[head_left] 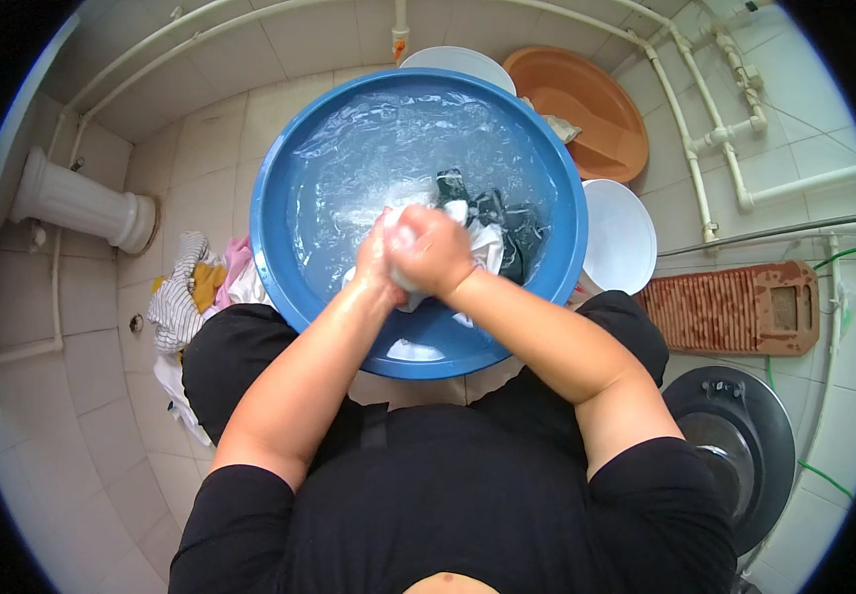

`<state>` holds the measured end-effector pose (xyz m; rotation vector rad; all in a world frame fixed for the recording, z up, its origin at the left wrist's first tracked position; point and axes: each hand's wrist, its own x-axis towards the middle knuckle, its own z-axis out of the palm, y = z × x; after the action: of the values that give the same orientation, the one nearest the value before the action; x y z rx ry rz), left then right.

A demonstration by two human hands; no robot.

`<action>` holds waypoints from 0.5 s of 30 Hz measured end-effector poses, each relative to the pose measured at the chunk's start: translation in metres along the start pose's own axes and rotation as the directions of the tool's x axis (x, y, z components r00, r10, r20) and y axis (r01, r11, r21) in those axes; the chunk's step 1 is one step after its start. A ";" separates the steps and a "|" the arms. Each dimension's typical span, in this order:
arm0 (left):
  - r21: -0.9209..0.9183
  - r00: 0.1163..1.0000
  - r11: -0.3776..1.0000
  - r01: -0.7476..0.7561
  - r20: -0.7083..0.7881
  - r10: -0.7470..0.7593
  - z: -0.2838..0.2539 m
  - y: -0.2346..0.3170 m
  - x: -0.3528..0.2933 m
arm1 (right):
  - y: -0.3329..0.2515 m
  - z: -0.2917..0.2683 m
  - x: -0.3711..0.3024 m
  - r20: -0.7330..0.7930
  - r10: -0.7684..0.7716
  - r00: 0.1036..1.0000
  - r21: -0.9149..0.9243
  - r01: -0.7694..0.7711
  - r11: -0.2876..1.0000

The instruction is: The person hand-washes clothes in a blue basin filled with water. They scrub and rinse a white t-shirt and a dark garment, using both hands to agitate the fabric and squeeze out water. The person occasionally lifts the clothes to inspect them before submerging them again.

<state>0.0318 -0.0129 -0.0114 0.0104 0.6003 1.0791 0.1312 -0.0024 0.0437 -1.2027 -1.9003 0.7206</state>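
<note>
A large blue basin [267,188] of water sits in front of me, between my knees. Over its middle my left hand [376,265] and my right hand [435,249] press together, both closed on a wet white cloth [487,246]. Most of what lies between the palms is hidden by the fingers. Dark green fabric with white marks [522,238] floats right of my hands. Another bit of white fabric [414,350] shows at the basin's near side.
A heap of clothes [182,297] lies on the tiles at left, near a white pedestal [91,203]. An orange basin [596,109] and a white basin [621,238] stand right of the tub. Farther right are a brown washboard [715,309], a black round object [735,445] and pipes [690,163].
</note>
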 end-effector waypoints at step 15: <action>0.186 0.972 0.974 -0.128 -0.173 0.161 -0.022 0.005 0.015 | -0.008 0.000 -0.007 0.190 0.136 0.972 0.071 -0.152 0.986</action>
<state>0.0221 -0.0041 -0.0356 0.1072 0.8731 1.1742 0.1292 -0.0119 0.0481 -1.2665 -1.9243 1.0125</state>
